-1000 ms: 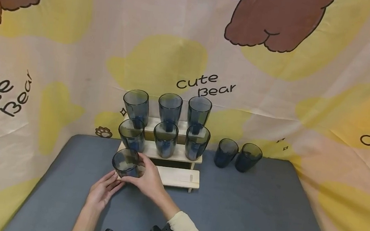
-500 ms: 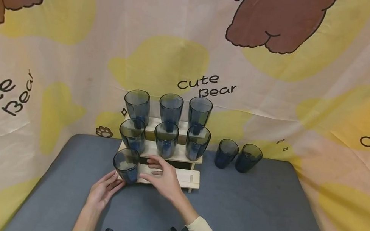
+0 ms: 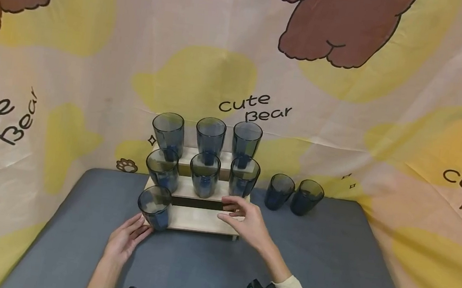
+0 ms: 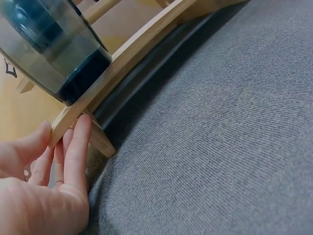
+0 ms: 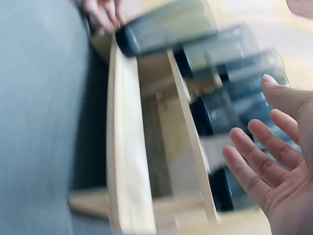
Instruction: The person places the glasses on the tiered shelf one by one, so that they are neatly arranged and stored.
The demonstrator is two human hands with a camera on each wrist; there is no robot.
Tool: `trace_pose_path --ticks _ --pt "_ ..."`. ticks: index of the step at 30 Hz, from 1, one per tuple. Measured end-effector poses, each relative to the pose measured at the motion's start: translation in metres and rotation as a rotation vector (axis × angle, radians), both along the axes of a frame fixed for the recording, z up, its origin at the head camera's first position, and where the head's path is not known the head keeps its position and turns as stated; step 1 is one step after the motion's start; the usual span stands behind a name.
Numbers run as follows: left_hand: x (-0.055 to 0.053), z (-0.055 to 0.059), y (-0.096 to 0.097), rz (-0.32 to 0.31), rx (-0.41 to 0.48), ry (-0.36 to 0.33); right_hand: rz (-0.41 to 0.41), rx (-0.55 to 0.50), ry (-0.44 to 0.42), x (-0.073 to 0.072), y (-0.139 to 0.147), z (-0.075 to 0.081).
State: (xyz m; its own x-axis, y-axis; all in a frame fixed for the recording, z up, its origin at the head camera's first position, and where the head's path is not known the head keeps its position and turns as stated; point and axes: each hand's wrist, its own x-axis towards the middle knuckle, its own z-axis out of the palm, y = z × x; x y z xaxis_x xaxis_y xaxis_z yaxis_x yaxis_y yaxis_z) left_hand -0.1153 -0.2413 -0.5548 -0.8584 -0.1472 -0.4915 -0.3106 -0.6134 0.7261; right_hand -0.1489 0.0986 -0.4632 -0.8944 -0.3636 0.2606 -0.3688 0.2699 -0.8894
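Note:
A three-tier wooden rack (image 3: 200, 221) holds blue-grey drinking glasses. On its lowest step, a single glass (image 3: 155, 207) stands upright at the left end. My left hand (image 3: 122, 241) grips the left end of that step, thumb against the board's end and fingers under it, as the left wrist view shows beside the rack's leg (image 4: 101, 142). Nothing is in my right hand (image 3: 247, 222), whose fingers are loosely bent over the right end of the lowest step. In the right wrist view, its fingers (image 5: 264, 161) are spread apart from the glasses behind.
Three glasses (image 3: 204, 175) stand on the middle step and three more (image 3: 210, 134) on the top one. Two further glasses (image 3: 293, 195) sit on the grey tabletop (image 3: 319, 268) right of the rack. A printed cloth (image 3: 335, 127) hangs close behind.
My right hand has let go of the glass on the lowest step and moved right, toward the rack's right end. The left hand has stayed at the left end.

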Motion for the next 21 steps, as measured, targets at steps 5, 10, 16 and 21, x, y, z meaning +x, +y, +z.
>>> trace_pose_path --ticks 5,10,16,21 --pt "-0.001 -0.002 -0.001 0.005 0.004 -0.003 -0.062 0.096 0.059 -0.010 0.038 0.002" --pt "-0.001 -0.002 -0.001 0.004 -0.010 0.001 -0.151 0.154 0.094 -0.014 0.066 0.001" --pt "-0.001 -0.001 -0.002 0.016 -0.004 -0.004 -0.245 0.212 0.122 -0.023 0.094 0.004" --pt "0.000 0.000 0.000 0.014 -0.001 -0.004 -0.341 0.286 0.169 -0.034 0.122 0.008"
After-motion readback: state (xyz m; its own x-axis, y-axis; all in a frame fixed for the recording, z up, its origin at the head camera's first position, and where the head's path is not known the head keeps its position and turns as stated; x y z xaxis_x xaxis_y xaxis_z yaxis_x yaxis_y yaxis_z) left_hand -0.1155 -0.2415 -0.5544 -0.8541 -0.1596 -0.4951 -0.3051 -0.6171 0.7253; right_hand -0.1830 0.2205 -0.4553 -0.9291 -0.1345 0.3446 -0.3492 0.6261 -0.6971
